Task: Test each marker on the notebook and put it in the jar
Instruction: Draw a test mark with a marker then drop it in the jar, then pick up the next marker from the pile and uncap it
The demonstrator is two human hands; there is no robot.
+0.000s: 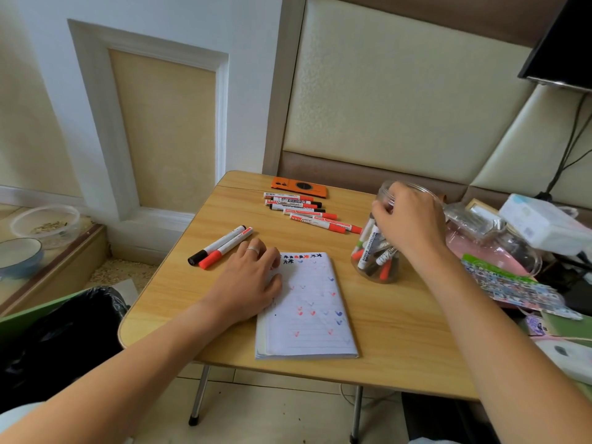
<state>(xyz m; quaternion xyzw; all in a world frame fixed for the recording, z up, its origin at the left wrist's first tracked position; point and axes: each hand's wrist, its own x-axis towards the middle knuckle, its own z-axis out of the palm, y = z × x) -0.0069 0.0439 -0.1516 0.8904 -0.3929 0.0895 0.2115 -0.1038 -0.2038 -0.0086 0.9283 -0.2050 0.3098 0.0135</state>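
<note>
Pair (pixel 221 246): left on tabletop (pixel 400 331), untested (judging by position).
Left hand (pixel 253 280): flat, fingers relaxed, pressing notebook (pixel 310 312); best kept pinning it.
Row (pixel 307 210): far edge, waiting.
Jar (pixel 381 245): right of notebook, part full.
Right hand (pixel 408 219): curled at jar mouth, grip unclear; let marker drop cleanly inside.

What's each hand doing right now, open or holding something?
Left hand: open, resting flat on the notebook.
Right hand: at the mouth of the jar, fingers curled; whether it holds a marker cannot be told.
</note>
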